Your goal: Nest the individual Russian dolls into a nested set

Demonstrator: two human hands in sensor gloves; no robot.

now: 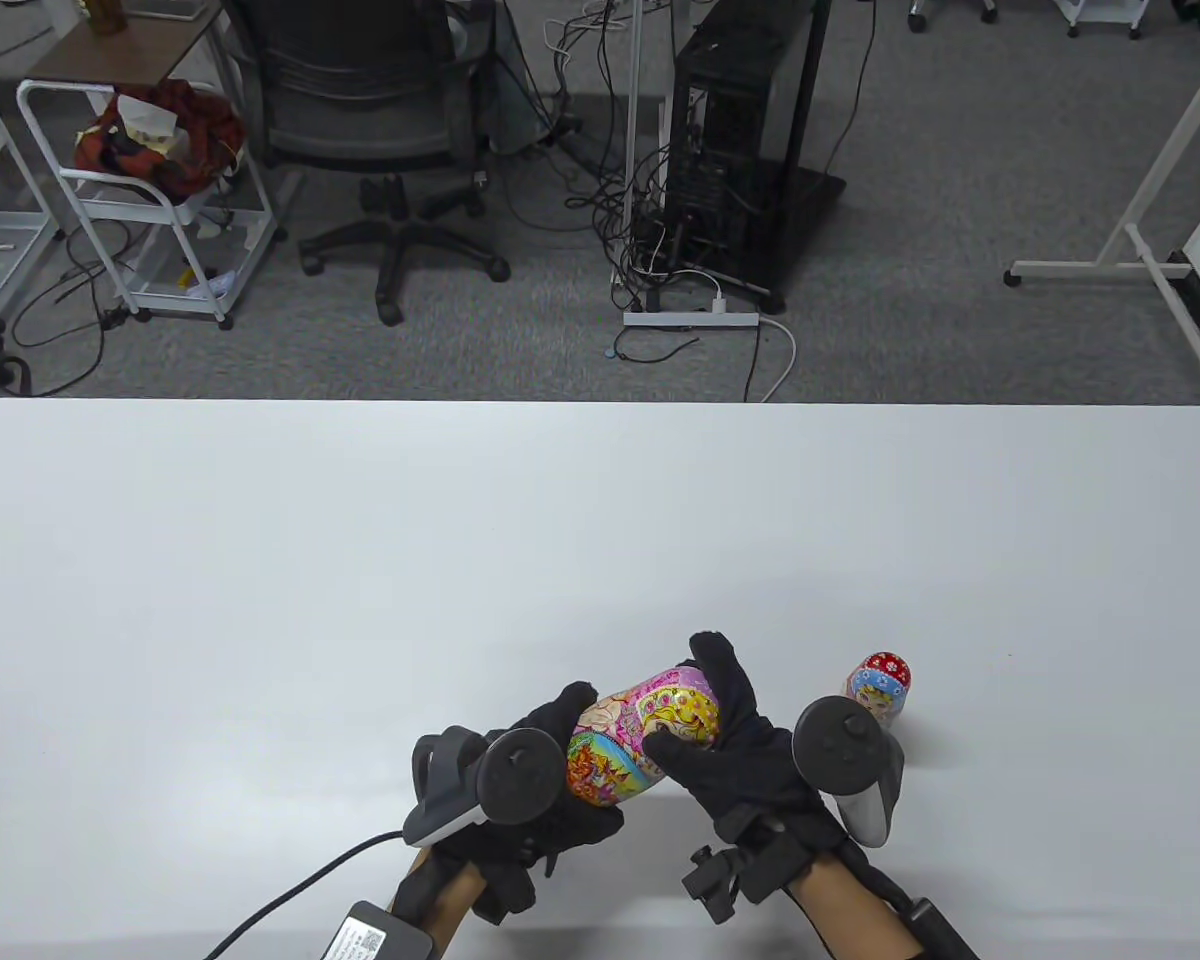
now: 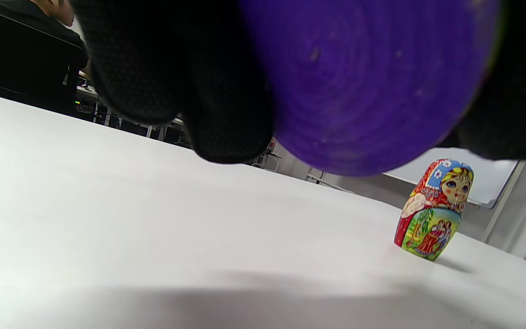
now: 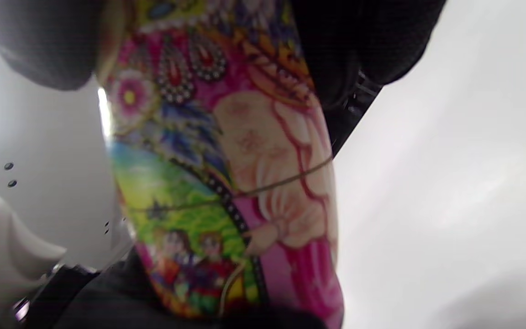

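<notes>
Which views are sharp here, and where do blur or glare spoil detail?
Table view: sharp, even light, soft shadows. Left wrist view: small doll crisp, the large doll an out-of-focus purple base. Right wrist view: large doll's painting soft with blur, a glare streak on its side.

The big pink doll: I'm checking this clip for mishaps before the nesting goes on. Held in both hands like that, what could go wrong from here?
The large pink doll is held off the table, the left hand on its base end and the right hand on its head end. If they twist it open at the seam, a half could slip and drop. The small red doll stands upright right beside the right hand's tracker; a sideways move might knock it over.
</notes>
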